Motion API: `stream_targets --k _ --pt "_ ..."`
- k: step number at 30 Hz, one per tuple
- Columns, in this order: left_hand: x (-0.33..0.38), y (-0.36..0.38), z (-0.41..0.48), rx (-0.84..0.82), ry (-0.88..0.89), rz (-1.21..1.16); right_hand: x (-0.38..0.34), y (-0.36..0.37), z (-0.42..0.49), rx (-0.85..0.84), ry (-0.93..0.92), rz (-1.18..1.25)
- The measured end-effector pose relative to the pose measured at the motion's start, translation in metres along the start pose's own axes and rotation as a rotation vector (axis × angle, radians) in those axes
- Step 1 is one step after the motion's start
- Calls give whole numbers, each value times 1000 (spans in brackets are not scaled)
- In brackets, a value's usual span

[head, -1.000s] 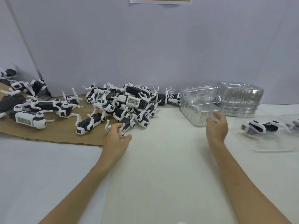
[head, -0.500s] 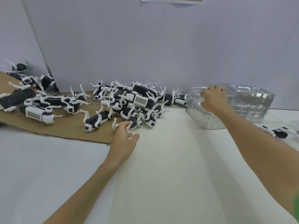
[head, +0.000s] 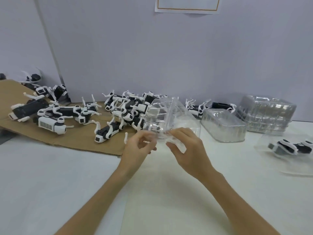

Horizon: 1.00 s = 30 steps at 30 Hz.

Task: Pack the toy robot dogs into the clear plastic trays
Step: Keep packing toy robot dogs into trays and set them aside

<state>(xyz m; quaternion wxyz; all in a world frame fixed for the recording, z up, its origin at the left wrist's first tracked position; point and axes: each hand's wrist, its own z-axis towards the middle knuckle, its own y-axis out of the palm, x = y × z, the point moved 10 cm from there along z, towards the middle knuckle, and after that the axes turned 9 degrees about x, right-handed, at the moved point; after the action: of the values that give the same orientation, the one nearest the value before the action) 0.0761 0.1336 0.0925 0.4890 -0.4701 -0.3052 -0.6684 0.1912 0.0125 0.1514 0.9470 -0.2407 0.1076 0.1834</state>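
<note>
1. Working at a white table (head: 50, 184) set against a pale grey wall (head: 186, 56).
2. Holding a clear tray (head: 171, 116) tilted up over the middle of the table, just in front of the toys.
3. Gripping its near edge with the right hand (head: 188, 150), fingers bent over the plastic and thumb tucked below.
4. Pinching its near left corner with the left hand (head: 137, 150), thumb and forefinger closing on the rim and the other fingers curling in.
5. Facing a heap of black-and-white toy dogs (head: 125, 111) just behind the tray, spreading left across a sheet of cardboard (head: 25, 131).
6. Sitting to the right of the heap, near the wall: a low stack of trays (head: 223, 126) and, beside it, a taller stack (head: 265, 116).
7. Lying at the far right, well apart from both hands: a single dog (head: 291, 147) inside a second clear tray (head: 264, 139) on the table.
8. Hanging high on the wall: a sheet of paper (head: 186, 5) with a brown border.
</note>
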Motion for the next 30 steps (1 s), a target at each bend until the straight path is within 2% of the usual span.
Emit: stream_targets --k 2,8,12,14,17,19,22,30 --pt "-5 13 -5 -121 -63 -19 -2 1 -4 32 19 48" --pt "6 25 -13 -170 -15 -65 22 -15 -3 157 254 215" --pt "-2 35 -19 -259 -63 -70 28 -10 -5 125 337 380" --pt "-2 34 -19 -240 -61 -93 25 -7 -4 110 328 411" --pt "1 23 -13 -124 -45 -152 20 -3 -3 66 268 298" --pt "2 16 -9 -69 -36 -154 26 3 -7 28 332 249" --pt "1 11 -6 -53 -37 -132 37 11 -14 -38 465 280" --pt "2 7 -5 -40 -22 -170 32 14 -16 -42 484 338"
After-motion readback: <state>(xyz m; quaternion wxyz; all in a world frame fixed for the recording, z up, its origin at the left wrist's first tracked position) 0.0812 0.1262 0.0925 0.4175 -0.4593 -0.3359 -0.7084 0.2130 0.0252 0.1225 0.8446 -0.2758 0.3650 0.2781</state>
